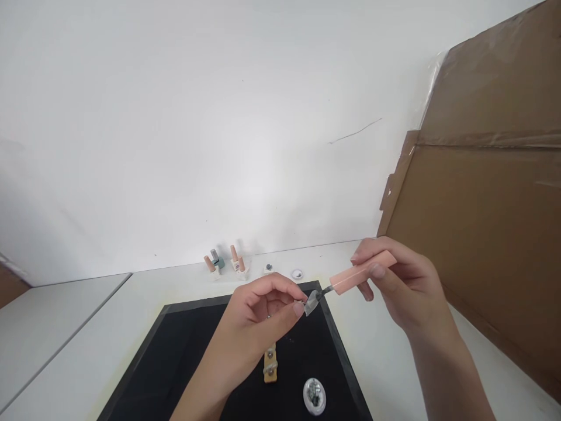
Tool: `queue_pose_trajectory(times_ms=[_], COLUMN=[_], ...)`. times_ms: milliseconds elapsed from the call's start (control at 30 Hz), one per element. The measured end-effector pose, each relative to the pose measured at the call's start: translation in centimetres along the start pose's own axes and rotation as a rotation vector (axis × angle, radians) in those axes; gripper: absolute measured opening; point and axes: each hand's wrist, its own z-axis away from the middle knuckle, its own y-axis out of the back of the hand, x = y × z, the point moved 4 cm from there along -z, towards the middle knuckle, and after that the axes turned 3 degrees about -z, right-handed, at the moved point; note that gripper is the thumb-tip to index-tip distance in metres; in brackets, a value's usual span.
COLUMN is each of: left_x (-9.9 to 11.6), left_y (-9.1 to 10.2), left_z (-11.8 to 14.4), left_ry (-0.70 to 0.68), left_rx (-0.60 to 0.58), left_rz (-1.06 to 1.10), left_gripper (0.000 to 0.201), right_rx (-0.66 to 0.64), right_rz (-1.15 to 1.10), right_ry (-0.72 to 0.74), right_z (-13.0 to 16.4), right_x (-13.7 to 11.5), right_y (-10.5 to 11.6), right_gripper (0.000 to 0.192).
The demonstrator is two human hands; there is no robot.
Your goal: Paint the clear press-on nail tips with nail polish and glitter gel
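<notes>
Right hand pinches a peach-coloured brush handle, grip closed round it, bristle tip touching a small clear nail tip. Left hand has its grip closed on that nail tip between thumb and fingers, above a black mat on the white counter. On the mat lie a wooden holder and a silvery oval dish; small polish bottles stand by the wall, cardboard leaning at right.

We are pinching a small silvery nail tip in our left hand and holding a pink brush handle in our right hand, its bristles touching the tip. Below our left hand are lying a wooden holder and a glittery dish on a black mat; beyond our hands, polish bottles are standing.
</notes>
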Motion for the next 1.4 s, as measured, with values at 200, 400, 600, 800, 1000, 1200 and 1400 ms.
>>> queue_pose_trajectory(times_ms=[200,400,600,800,1000,1200,1400], left_x=[0.0,0.0,0.2,0.5,0.4,0.1,0.1], left_y=[0.1,0.3,0.2,-0.1,-0.4,-0.3,-0.2], left_z=[0.2,0.0,-0.5,-0.5,-0.4,-0.5,-0.5], left_ry=[0.000,0.026,0.063,0.055,0.076,0.095,0.124], left_rx=[-0.004,0.024,0.045,0.024,0.023,0.010,-0.028], left_rz=[0.013,0.046,0.075,0.086,0.106,0.120,0.196], left_gripper=[0.007,0.009,0.009,0.009,0.010,0.012,0.011], right_rx=[-0.006,0.030,-0.014,-0.049,-0.057,-0.059,-0.051], right_rz=[0.015,0.033,-0.009,-0.049,-0.038,-0.012,-0.004], right_ry=[0.028,0.042,0.049,0.087,0.065,0.061,0.069], right_z=[0.0,0.1,0.2,0.3,0.2,0.2,0.1], right_x=[-0.1,-0.3,-0.7,-1.0,-0.6,-0.5,-0.5], right_y=[0.1,0.2,-0.5,-1.4,-1.4,-1.1,-1.0], right_gripper=[0.015,0.017,0.015,0.012,0.010,0.011,0.011])
